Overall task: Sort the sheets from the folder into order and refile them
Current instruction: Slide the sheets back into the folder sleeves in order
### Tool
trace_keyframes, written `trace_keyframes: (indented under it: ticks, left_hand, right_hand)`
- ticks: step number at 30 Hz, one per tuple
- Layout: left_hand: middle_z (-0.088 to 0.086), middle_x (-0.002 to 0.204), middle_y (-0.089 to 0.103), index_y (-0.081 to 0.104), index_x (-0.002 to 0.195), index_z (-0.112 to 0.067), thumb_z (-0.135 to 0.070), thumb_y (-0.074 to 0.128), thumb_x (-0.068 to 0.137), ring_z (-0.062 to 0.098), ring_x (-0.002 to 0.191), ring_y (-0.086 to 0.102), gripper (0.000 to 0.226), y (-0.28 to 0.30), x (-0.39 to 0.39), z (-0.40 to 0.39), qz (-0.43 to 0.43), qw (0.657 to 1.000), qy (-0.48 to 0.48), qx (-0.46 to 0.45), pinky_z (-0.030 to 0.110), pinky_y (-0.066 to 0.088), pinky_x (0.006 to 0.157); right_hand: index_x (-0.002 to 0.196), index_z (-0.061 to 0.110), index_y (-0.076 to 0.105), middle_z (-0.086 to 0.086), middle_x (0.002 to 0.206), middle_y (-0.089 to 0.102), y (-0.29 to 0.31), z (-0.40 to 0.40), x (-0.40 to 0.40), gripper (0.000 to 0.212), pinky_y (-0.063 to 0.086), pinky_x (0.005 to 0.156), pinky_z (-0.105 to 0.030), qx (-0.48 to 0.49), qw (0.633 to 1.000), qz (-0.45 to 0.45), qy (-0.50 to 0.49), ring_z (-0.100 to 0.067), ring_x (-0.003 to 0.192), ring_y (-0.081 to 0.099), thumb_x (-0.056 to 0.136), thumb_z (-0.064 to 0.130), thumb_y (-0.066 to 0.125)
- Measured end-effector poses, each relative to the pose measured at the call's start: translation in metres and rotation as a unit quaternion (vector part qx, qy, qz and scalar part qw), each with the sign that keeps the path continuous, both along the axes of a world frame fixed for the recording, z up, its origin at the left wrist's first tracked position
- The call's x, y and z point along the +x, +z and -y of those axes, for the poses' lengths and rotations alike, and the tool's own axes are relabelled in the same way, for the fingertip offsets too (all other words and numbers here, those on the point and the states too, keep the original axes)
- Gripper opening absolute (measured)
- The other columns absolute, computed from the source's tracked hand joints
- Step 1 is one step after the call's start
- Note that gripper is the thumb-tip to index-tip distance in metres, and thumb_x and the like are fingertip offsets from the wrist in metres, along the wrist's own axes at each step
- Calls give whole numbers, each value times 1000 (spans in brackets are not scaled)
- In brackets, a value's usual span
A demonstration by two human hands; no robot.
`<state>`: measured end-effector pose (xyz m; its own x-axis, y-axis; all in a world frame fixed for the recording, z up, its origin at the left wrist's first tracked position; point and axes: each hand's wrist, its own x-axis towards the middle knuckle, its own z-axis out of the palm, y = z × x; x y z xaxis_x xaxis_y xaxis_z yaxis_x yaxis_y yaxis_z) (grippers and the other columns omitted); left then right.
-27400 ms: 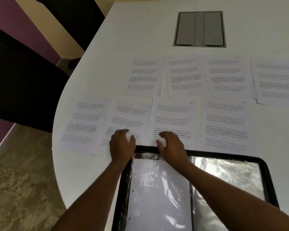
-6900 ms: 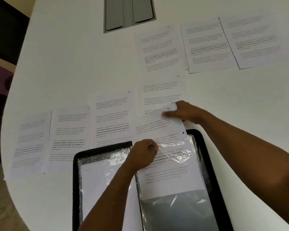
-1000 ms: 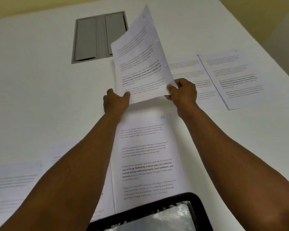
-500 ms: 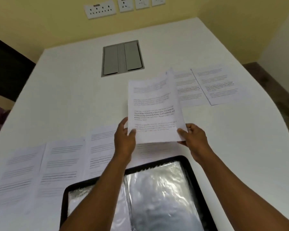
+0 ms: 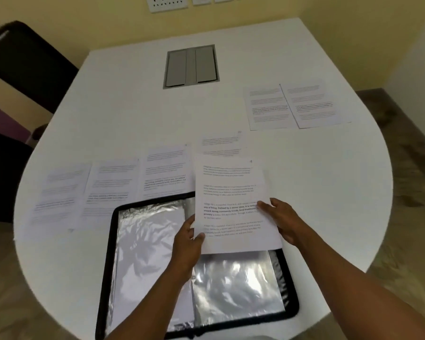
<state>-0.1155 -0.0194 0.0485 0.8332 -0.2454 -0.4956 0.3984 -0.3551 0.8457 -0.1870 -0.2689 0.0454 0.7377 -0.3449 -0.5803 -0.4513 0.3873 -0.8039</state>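
A printed sheet is held flat over the right half of the open black folder, whose clear plastic sleeves shine. My left hand pinches the sheet's lower left corner. My right hand grips its right edge. Three printed sheets lie in a row on the white table, left of and behind the folder. Another sheet shows just beyond the held one. Two more sheets lie side by side at the far right.
A grey hatch is set in the white table at the far middle. A black chair stands at the far left. Wall sockets sit on the yellow wall. The table edge curves round on both sides.
Both hands have brought the sheet from the far row down towards me, so it now hangs low over the folder's right half. The view has tilted back down.
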Motion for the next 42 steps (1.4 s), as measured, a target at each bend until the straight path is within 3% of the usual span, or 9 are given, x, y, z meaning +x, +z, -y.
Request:
trace_keyframes:
  ticks: [6,10,14,16,21,30,35,39,42]
  left_hand:
    - [-1,124,64,45,138,-31,-1,57,92,13,110,62,56,-15,-34,-14,-11,1000,-6,20,37,51,98]
    - [0,108,68,53,124,-29,-5,56,93,15,99,65,39,-12,-39,-11,-16,1000,16,21,33,55,88]
    - [-2,122,63,60,121,-23,-21,55,94,12,101,59,28,-14,-24,-4,77,987,-3,141,23,45,85]
    - [0,127,61,58,128,-17,-22,57,93,15,110,58,35,-16,-10,0,121,970,-54,205,21,40,90]
    - [3,144,49,47,140,-19,-30,52,94,25,130,47,47,-25,34,20,173,913,-214,300,36,38,106]
    - [5,118,59,55,121,-16,-27,48,90,28,112,54,34,-49,92,65,303,813,-341,362,40,46,88]
    - [6,115,58,59,121,-16,-35,65,86,27,102,58,40,-57,114,74,355,753,-377,405,35,45,83]
    - [4,109,60,63,114,-19,-38,74,81,25,100,56,40,-63,131,80,319,775,-384,388,35,45,82]
    - [-2,89,61,60,81,-23,-29,77,79,22,85,60,18,-60,140,81,298,802,-381,350,34,46,73]
  right_hand:
    - [108,9,67,-9,106,74,-9,4,-14,16,55,91,-47,-45,998,-31,5,-29,97,71,94,17,64]
    - [110,13,68,-5,100,73,-12,8,-16,18,57,85,-45,-100,994,-51,-13,-26,91,71,93,18,64]
    - [109,14,69,-9,101,72,-12,22,-12,17,55,86,-48,-117,990,-45,-56,-30,94,69,93,18,65]
    - [113,12,68,-9,103,72,-10,30,-6,22,55,85,-46,-122,988,-40,-87,-29,92,68,92,18,65]
    - [104,18,68,-11,109,71,0,50,9,12,52,91,-51,-114,980,-23,-163,-27,92,66,93,18,64]
    - [102,21,66,-11,111,71,19,76,52,9,52,93,-52,-124,970,0,-208,-31,97,67,94,18,63]
    - [102,20,67,-6,108,71,21,86,78,10,56,89,-44,-98,967,19,-235,-26,98,69,95,15,62]
    - [104,18,67,-3,103,72,20,95,96,11,56,90,-45,-79,963,36,-254,-25,99,69,95,14,61]
    - [104,15,67,-2,101,72,18,100,106,11,56,90,-43,-73,960,48,-265,-22,93,69,95,12,61]
